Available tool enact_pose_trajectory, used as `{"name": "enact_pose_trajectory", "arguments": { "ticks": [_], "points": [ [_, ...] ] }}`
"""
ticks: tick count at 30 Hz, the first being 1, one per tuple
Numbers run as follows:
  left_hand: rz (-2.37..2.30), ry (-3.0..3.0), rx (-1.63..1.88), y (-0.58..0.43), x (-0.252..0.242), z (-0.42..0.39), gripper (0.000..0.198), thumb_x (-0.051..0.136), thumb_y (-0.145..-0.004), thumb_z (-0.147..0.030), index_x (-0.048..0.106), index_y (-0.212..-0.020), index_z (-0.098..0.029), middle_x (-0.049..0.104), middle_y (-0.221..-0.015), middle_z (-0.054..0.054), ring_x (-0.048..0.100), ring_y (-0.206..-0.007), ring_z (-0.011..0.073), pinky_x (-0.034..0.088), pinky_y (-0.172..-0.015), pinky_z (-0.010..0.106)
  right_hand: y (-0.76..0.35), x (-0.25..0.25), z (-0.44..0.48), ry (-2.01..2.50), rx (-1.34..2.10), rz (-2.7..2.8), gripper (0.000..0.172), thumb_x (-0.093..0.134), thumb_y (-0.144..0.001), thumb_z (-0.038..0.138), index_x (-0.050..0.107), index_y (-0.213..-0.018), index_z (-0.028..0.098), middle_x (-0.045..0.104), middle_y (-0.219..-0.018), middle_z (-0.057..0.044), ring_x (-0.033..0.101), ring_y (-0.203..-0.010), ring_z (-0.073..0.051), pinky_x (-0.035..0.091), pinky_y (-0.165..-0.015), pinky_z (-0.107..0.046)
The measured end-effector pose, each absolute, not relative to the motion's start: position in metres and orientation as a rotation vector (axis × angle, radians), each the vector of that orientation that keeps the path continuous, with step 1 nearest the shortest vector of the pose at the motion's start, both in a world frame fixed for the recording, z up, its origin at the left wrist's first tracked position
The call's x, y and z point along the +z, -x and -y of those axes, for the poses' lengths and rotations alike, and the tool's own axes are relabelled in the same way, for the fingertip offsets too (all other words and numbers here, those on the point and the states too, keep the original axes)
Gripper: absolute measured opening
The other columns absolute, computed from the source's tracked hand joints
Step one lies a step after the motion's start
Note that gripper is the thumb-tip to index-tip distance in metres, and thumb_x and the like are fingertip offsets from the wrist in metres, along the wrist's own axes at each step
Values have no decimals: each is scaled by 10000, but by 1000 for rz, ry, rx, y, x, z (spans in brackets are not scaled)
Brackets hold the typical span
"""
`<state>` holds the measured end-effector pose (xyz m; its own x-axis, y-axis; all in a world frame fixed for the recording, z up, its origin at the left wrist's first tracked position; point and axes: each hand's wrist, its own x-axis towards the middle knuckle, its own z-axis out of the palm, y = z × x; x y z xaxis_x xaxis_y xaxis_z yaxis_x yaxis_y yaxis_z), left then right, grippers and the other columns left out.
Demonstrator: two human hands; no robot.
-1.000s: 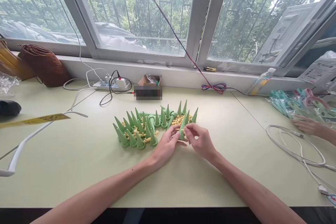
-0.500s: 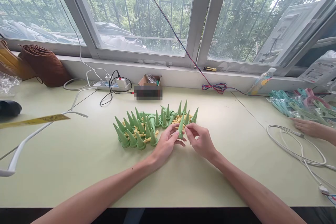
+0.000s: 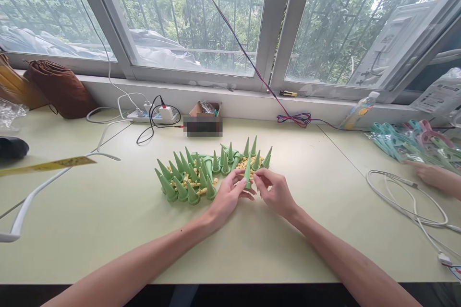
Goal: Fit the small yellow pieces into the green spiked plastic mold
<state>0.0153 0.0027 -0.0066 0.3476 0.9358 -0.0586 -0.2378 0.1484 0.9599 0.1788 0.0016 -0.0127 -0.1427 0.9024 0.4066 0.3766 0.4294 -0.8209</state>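
My left hand [image 3: 230,193] holds a green plant watering spike [image 3: 248,172] upright by its base, point up. Close against the base's right side, my right hand [image 3: 275,191] pinches a small yellow valve [image 3: 252,177], mostly covered by the fingertips. Left of my hands stands a cluster of green spikes [image 3: 182,192], several with yellow valves [image 3: 202,191] at their bases. Behind my hands lie a heap of loose yellow valves [image 3: 243,163] and more green spikes [image 3: 225,165], some upright and some tipped over.
Another person's hand [image 3: 430,172] rests at the right by bagged teal and pink plastic items [image 3: 414,141]. White cables [image 3: 406,216] coil in front of it. A power strip [image 3: 140,116], a small cardboard box [image 3: 206,108] and a bottle [image 3: 360,110] line the window side.
My hands keep almost the same pose around the spike. The other person's hand at the right has shifted slightly to the right.
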Motion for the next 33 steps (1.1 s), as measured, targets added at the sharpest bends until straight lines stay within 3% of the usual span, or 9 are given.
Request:
{"name": "enact_pose_trajectory", "arguments": {
  "ticks": [24, 33],
  "points": [
    [-797, -1130, 929, -15, -7, -3, 444, 673, -850, -463, 517, -1130, -155, 619, -1027, 79, 680, -742, 180, 567, -779, 412, -178, -14, -1, 1104, 649, 1764, 242, 480, -959, 330, 604, -813, 183, 605, -682, -20, 520, -552, -133, 467, -536, -260],
    [-790, -1080, 916, -16, -7, -3, 486, 702, -825, -472, 475, -1116, -157, 623, -932, 58, 691, -754, 201, 574, -779, 425, -179, -13, 0, 1104, 674, 1760, 219, 483, -957, 307, 580, -801, 186, 577, -670, -7, 497, -544, -126, 437, -527, -253]
  ]
}}
